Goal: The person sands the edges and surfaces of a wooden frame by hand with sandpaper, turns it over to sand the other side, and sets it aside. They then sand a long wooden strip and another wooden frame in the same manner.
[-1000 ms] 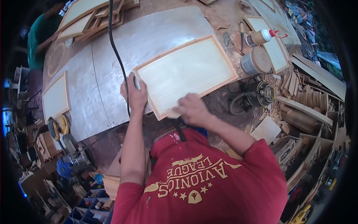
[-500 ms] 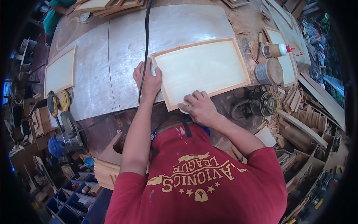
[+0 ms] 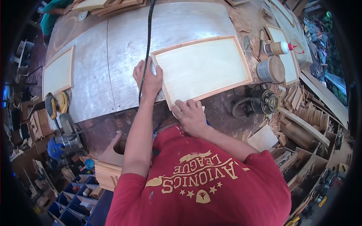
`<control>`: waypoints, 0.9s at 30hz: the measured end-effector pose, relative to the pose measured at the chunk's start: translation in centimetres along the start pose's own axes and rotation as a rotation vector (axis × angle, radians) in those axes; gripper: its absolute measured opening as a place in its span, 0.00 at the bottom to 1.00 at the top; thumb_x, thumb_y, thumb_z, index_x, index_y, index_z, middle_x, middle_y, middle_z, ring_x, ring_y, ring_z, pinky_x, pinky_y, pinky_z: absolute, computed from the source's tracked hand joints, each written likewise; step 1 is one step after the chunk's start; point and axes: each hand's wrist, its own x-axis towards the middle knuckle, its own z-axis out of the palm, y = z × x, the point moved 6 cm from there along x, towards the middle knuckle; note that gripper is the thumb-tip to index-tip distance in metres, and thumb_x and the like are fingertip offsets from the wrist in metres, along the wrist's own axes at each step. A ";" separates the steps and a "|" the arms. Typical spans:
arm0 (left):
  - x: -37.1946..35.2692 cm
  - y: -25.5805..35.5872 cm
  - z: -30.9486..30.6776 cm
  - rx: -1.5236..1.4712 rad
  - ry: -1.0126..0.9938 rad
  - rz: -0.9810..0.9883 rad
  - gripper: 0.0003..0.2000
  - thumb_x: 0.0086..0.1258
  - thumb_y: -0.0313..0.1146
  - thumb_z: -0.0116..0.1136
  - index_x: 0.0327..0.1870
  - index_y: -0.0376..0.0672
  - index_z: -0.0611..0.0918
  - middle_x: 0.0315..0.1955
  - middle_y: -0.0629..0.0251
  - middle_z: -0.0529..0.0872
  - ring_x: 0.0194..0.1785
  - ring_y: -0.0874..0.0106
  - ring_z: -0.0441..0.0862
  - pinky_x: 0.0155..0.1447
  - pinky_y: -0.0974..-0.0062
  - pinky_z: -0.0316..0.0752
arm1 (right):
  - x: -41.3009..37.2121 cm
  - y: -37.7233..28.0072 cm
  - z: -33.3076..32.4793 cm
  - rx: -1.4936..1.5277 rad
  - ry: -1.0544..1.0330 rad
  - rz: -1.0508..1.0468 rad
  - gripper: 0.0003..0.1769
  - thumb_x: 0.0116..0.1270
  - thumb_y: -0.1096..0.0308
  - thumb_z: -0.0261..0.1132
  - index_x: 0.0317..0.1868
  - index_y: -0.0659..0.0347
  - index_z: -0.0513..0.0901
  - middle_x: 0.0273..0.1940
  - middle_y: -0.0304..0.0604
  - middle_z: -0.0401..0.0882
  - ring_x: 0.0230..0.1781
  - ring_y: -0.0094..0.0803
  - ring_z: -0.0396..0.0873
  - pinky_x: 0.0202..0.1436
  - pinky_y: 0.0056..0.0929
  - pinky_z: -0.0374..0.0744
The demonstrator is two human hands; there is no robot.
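A shallow wooden frame with a pale panel inside (image 3: pixel 203 66) lies on the worktable, its near left corner reaching over the table's front edge. My left hand (image 3: pixel 150 81) grips the frame's left side, the thumb against the wood and the other fingers bent outside it. At the near left corner, my right hand (image 3: pixel 191 117) is closed over a pale, thin piece that looks like folded sandpaper (image 3: pixel 203 109). Its fingers press this along the near rim, and most of the piece is hidden under them. A black cable (image 3: pixel 149 34) hangs down across my left hand.
Right of the frame stand a lidded tub (image 3: pixel 270 70) and a glue bottle (image 3: pixel 278 48). Another framed panel (image 3: pixel 58 71) lies at left, near a yellow sander (image 3: pixel 56 103). A router (image 3: pixel 264 101) sits by the front edge. A person's green sleeve (image 3: pixel 49 22) shows far left.
My right hand has slid left along the near rim to the corner. My left hand keeps its place on the frame's left side. The view has shifted slightly.
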 end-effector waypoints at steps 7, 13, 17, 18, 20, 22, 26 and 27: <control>0.0 0.1 -0.1 0.011 -0.003 -0.020 0.25 0.69 0.40 0.63 0.66 0.39 0.82 0.61 0.52 0.84 0.72 0.52 0.72 0.80 0.50 0.57 | -1.6 3.0 -1.8 -0.086 0.025 0.145 0.28 0.56 0.70 0.67 0.61 0.47 0.88 0.59 0.43 0.78 0.53 0.44 0.75 0.54 0.46 0.73; 0.1 -0.1 0.2 0.033 -0.016 -0.028 0.27 0.69 0.41 0.64 0.70 0.43 0.80 0.63 0.49 0.83 0.73 0.52 0.71 0.80 0.50 0.57 | -0.9 1.6 -1.7 0.027 -0.021 0.146 0.25 0.62 0.66 0.64 0.61 0.48 0.88 0.55 0.45 0.77 0.54 0.45 0.75 0.55 0.47 0.72; -0.2 -0.6 0.7 0.024 0.010 -0.020 0.28 0.70 0.39 0.64 0.71 0.44 0.79 0.64 0.50 0.82 0.72 0.54 0.71 0.80 0.51 0.57 | -4.5 10.6 -5.9 -0.171 0.051 0.398 0.22 0.62 0.68 0.64 0.55 0.45 0.92 0.50 0.47 0.78 0.52 0.46 0.75 0.51 0.48 0.73; -0.4 -0.6 0.7 0.027 0.006 -0.024 0.28 0.70 0.39 0.64 0.71 0.44 0.79 0.64 0.50 0.82 0.73 0.54 0.70 0.80 0.52 0.57 | -5.3 13.0 -7.3 -0.270 0.023 0.462 0.22 0.61 0.68 0.64 0.55 0.44 0.93 0.48 0.47 0.77 0.50 0.47 0.74 0.50 0.48 0.73; -0.3 -0.5 0.6 0.022 0.000 -0.037 0.28 0.70 0.39 0.64 0.71 0.44 0.79 0.64 0.51 0.82 0.73 0.55 0.69 0.80 0.52 0.57 | -6.3 16.3 -8.4 -0.292 0.054 0.532 0.22 0.61 0.67 0.64 0.55 0.46 0.93 0.46 0.47 0.76 0.49 0.48 0.74 0.50 0.49 0.72; -0.3 -0.4 0.5 0.007 -0.019 -0.051 0.28 0.70 0.39 0.64 0.71 0.44 0.78 0.64 0.50 0.81 0.74 0.55 0.69 0.80 0.52 0.56 | -5.2 13.8 -7.9 -0.308 -0.007 0.508 0.23 0.61 0.69 0.64 0.56 0.46 0.93 0.47 0.48 0.77 0.51 0.49 0.74 0.51 0.49 0.72; -0.4 -0.7 0.8 0.019 -0.042 -0.073 0.29 0.71 0.40 0.63 0.73 0.46 0.77 0.66 0.48 0.79 0.75 0.52 0.66 0.80 0.51 0.56 | -7.2 13.9 -6.1 -0.184 0.074 0.491 0.25 0.60 0.70 0.64 0.57 0.47 0.92 0.50 0.50 0.78 0.54 0.50 0.73 0.54 0.48 0.72; -0.5 -0.7 0.7 0.010 -0.041 -0.069 0.29 0.72 0.40 0.63 0.74 0.47 0.76 0.66 0.48 0.78 0.76 0.51 0.65 0.81 0.51 0.55 | -8.0 16.2 -7.1 -0.224 0.100 0.580 0.25 0.60 0.71 0.64 0.58 0.47 0.92 0.50 0.50 0.77 0.54 0.50 0.73 0.54 0.48 0.72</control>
